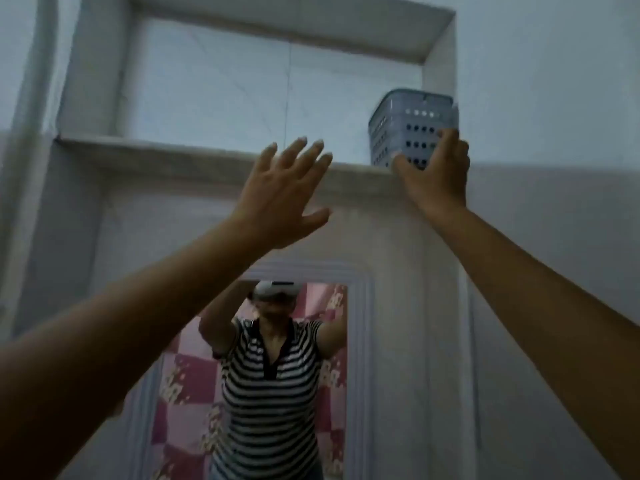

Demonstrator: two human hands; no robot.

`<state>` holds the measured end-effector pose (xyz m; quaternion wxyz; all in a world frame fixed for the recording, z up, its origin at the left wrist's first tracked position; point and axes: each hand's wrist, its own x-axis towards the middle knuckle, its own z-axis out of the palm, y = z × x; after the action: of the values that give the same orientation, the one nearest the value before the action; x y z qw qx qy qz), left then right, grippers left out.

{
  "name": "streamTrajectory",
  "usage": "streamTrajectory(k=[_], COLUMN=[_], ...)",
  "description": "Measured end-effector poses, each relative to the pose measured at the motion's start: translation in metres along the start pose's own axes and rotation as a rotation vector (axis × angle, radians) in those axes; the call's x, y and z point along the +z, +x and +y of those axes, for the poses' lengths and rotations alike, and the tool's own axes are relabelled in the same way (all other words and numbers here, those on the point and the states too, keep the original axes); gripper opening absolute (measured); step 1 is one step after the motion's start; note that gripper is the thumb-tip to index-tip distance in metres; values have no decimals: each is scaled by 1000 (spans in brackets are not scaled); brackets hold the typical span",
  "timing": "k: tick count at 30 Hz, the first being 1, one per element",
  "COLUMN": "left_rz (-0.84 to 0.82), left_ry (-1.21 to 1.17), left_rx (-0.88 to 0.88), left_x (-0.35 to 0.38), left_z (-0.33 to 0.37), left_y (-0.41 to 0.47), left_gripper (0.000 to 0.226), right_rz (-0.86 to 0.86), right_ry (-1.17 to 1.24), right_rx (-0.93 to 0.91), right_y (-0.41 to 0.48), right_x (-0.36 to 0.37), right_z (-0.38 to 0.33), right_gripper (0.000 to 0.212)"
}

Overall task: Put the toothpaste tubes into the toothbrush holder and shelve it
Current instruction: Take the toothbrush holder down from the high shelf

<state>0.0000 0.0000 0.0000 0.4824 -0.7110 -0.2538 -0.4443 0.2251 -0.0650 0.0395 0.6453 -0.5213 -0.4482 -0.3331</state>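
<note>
A grey-blue perforated toothbrush holder (412, 128) stands upright at the right end of a high stone shelf (207, 161), close to the niche's right wall. My right hand (434, 171) is raised to it, thumb and fingers wrapped around its lower front. What is inside the holder is hidden from below; no toothpaste tubes show. My left hand (280, 195) is lifted in front of the shelf's edge, fingers spread, holding nothing, well to the left of the holder.
The shelf is the sill of a recessed wall niche (270, 88) with white sides. Below it hangs a white-framed mirror (360, 341) that reflects a person in a striped shirt with both arms raised. Grey wall lies to the right.
</note>
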Motion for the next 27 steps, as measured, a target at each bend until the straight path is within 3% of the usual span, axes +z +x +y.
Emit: streamTrajectory(k=[4, 7, 12, 15, 19, 22, 25, 27], left_rz=[-113, -36, -100, -135, -141, -192, -145, -118], left_ry=[-22, -127, -326, -542, -1197, -1494, -1603, -1702], left_rx=[-66, -103, -125, -193, -407, -490, -640, -805], left_x=[32, 43, 33, 18, -20, -56, -86, -89], left_z=[-7, -3, -7, -14, -9, 14, 45, 69], left_y=[17, 17, 19, 23, 15, -5, -49, -94], left_gripper=[90, 91, 92, 76, 63, 61, 47, 51], right_rz=[-55, -140, -113, -127, -135, -285, -459, -514], right_ry=[-57, -84, 64, 256, 371, 512, 669, 759], right_rx=[142, 205, 179, 107, -79, -125, -94, -11], right_y=[36, 50, 54, 38, -6, -58, -133, -198], right_x=[6, 8, -2, -23, -53, -68, -79, -82], right_z=[-9, -16, -25, -35, -47, -47, -44, -34], right_gripper=[111, 136, 130, 121, 132, 145, 147, 141])
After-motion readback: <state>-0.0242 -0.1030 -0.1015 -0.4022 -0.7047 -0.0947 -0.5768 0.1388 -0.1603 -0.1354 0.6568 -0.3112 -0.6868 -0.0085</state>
